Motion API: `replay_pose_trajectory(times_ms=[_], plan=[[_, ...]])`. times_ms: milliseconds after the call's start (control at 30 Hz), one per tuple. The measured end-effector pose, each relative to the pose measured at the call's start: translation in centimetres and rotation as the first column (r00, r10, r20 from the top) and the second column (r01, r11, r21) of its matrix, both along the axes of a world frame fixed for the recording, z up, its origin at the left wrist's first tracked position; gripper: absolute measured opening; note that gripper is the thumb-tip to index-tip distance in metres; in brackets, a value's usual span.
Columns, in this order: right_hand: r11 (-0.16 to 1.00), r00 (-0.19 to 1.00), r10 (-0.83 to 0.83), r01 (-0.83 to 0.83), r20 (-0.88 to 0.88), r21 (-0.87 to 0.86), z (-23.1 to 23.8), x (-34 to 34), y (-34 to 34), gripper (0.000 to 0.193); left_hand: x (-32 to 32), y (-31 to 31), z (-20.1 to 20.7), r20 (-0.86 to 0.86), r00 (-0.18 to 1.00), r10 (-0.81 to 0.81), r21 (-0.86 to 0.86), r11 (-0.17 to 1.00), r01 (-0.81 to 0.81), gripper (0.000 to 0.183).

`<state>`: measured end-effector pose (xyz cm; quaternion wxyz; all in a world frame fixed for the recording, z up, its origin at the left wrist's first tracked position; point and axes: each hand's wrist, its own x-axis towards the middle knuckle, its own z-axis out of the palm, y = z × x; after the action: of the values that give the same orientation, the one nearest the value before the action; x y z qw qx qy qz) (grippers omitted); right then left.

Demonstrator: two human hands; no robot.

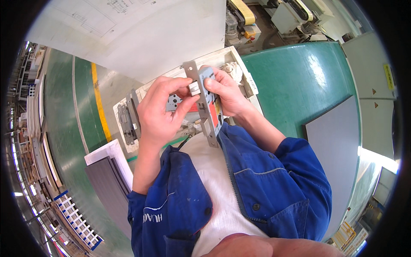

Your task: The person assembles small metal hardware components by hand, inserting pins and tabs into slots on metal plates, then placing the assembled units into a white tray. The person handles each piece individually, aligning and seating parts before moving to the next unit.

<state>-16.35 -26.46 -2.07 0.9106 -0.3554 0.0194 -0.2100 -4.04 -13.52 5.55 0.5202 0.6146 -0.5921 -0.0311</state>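
A mortise lock (212, 108) with a long metal faceplate is held up in front of my chest. My right hand (229, 92) grips its grey case from the right, thumb on the near side; the other fingers are mostly hidden behind it. My left hand (156, 109) pinches the pale latch bolt (194, 88) at the upper part of the faceplate between thumb and forefinger. Below my hands is a white tray (234, 55). More lock parts (127, 120) lie at its left end, partly covered by my left hand. A crumpled white cloth (233, 72) rests at its right.
A large whitish panel (171, 34) with drawings stands beyond the tray. Dark boards (107, 182) lean or lie at the lower left, and a grey board (334, 132) is at the right. Machinery (244, 25) stands at the far right, on green floor (295, 73).
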Motion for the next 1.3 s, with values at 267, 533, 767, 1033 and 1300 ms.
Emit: replay_pose_trajectory(times_ms=[267, 533, 767, 1033, 1300], plan=[[0.985, 0.979, 0.093, -0.064, -0.183, 0.16, 0.0, 0.7, 0.7, 0.041, 0.5, -0.2, -1.1, 0.114, 0.984, 0.14, 0.029, 0.989, -0.144, 0.034], [0.978, 0.904, -0.079, -0.01, -0.421, -0.206, -1.7, -1.2, -1.7, 0.049, 0.4, -0.6, -1.8, -0.125, 0.984, 0.123, 0.239, 0.967, -0.091, 0.036], [0.983, 0.848, -0.134, 0.049, -0.512, -0.177, -4.7, -4.3, -2.9, 0.036, -0.6, -0.3, -3.7, -0.159, 0.987, -0.009, 0.107, 0.994, 0.026, 0.022], [0.941, 0.866, -0.112, -0.065, -0.488, -0.332, -4.5, -3.9, -2.9, 0.041, -0.6, 2.3, -4.8, -0.304, 0.949, 0.086, 0.111, 0.992, -0.055, 0.022], [0.92, 0.843, -0.19, -0.027, -0.504, -0.391, -1.8, -2.1, 0.5, 0.033, -0.7, 3.5, -5.8, -0.51, 0.855, 0.094, 0.05, 0.996, -0.08, 0.014]])
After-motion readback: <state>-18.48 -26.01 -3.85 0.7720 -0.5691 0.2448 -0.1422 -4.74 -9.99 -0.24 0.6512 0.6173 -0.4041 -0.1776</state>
